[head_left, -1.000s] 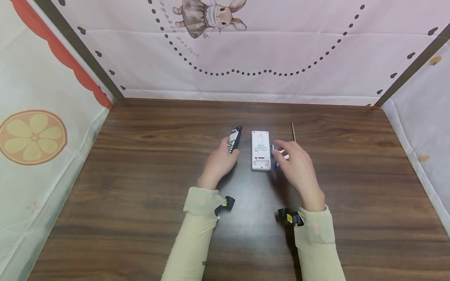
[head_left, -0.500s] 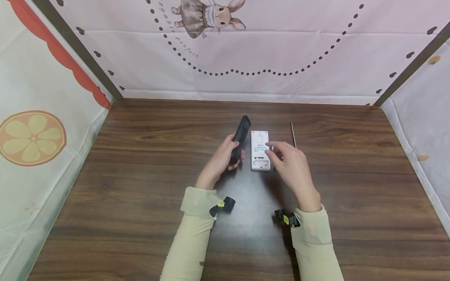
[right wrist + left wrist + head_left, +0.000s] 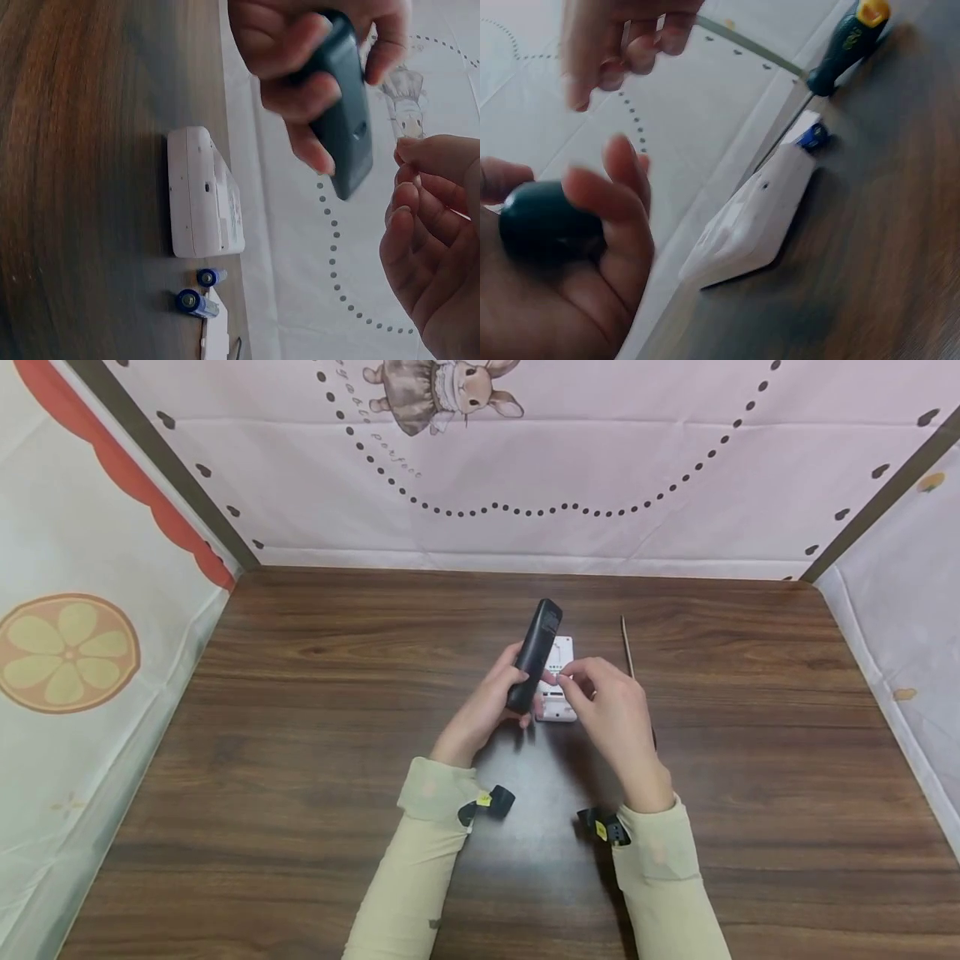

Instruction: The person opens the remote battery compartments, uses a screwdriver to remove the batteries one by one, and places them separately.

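My left hand (image 3: 480, 702) grips a black remote control (image 3: 538, 652), its plain back turned up, raised off the table and tilted. My right hand (image 3: 611, 718) hovers just right of it, thumb and forefinger tips close together beside the remote, with nothing visible between them. Below, a white remote control (image 3: 557, 712) lies face down, its battery compartment uncovered. In the right wrist view two blue batteries (image 3: 196, 303) and a white battery cover (image 3: 216, 330) lie beside it; the right hand hides them in the head view.
A screwdriver (image 3: 851, 45) with a green and yellow handle lies to the right of the white remote, its shaft pointing to the back. Printed cloth walls (image 3: 480, 468) enclose the wooden table (image 3: 300, 718) at the back and both sides.
My left hand has lifted the black remote, turned it from buttons up to back up, and brought it right, over the white remote. My right hand has moved left from beside the batteries towards it.
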Demonstrator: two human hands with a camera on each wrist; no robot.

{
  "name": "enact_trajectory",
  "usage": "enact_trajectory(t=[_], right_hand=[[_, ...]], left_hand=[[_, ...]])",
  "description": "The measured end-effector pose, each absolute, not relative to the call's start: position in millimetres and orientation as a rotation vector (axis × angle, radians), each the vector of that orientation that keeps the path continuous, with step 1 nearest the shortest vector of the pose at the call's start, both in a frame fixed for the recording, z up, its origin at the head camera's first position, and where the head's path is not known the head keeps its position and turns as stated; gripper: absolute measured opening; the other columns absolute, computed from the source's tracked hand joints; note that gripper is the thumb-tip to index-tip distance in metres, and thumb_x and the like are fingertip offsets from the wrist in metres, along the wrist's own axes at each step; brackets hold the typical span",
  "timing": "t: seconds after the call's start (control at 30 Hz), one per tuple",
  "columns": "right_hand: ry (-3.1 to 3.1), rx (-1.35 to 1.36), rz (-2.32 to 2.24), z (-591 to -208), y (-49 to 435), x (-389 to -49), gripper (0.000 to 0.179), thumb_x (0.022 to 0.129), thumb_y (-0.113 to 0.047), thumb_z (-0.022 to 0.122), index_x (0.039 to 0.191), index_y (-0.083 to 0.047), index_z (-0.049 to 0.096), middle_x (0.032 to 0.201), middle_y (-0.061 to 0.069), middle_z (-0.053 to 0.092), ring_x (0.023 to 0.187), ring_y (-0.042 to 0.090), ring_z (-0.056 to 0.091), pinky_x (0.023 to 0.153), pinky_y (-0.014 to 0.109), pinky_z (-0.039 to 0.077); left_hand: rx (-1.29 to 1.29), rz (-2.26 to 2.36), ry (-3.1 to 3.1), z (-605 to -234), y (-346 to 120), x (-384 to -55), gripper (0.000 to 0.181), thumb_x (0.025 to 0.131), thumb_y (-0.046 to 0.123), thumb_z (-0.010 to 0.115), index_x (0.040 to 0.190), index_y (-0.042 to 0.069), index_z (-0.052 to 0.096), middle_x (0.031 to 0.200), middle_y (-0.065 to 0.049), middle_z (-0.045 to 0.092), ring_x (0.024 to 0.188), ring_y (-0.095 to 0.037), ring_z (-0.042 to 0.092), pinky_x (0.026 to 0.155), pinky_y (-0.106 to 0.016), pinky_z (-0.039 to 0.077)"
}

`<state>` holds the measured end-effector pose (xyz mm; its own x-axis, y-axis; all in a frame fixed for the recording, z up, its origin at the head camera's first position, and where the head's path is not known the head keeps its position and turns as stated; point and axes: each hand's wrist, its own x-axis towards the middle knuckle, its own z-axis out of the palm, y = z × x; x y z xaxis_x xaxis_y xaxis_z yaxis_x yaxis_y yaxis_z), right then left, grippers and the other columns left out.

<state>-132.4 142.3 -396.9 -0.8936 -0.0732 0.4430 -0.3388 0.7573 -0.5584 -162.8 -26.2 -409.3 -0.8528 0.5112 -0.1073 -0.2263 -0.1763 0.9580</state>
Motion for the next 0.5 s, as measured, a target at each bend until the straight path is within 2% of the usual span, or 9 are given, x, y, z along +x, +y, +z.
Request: enact_trajectory(t=[0.13,0.37,0.5], right_hand=[[-2.488,0.302,0.94,-398,140,-134,0.01,0.081,-0.021,0.066,0.085,-0.012,0.063,0.068,-0.005,0.051,0.06,0.01,0.048,0.054,0.024,0.039],[-2.434,0.3,0.957,-398,139,-134,0.017,0.081,-0.019,0.066,0.095,-0.01,0.066,0.068,-0.003,0.051,0.059,0.009,0.049,0.053,0.025,0.041],[-2.439,0.306,0.958,-399,140,-133,0.016,0.081,-0.019,0.066,0.095,-0.01,0.067,0.068,-0.004,0.051,0.06,0.008,0.049,0.054,0.024,0.04]], left_hand=[[0.35,2.105,1.606,-401,-18,-158,0.048,0.089,0.006,0.028,0.135,0.014,0.022,0.108,-0.03,0.041,0.062,-0.024,0.049,0.045,-0.026,0.038],[0.403,2.148,1.604,-414,-8,-161,0.042,0.092,0.007,0.036,0.132,0.015,0.026,0.072,-0.019,0.046,0.05,-0.021,0.045,0.039,-0.026,0.034],[0.421,2.188,1.599,-424,-6,-163,0.042,0.092,0.011,0.041,0.131,0.018,0.029,0.065,-0.016,0.046,0.048,-0.021,0.044,0.036,-0.027,0.032]])
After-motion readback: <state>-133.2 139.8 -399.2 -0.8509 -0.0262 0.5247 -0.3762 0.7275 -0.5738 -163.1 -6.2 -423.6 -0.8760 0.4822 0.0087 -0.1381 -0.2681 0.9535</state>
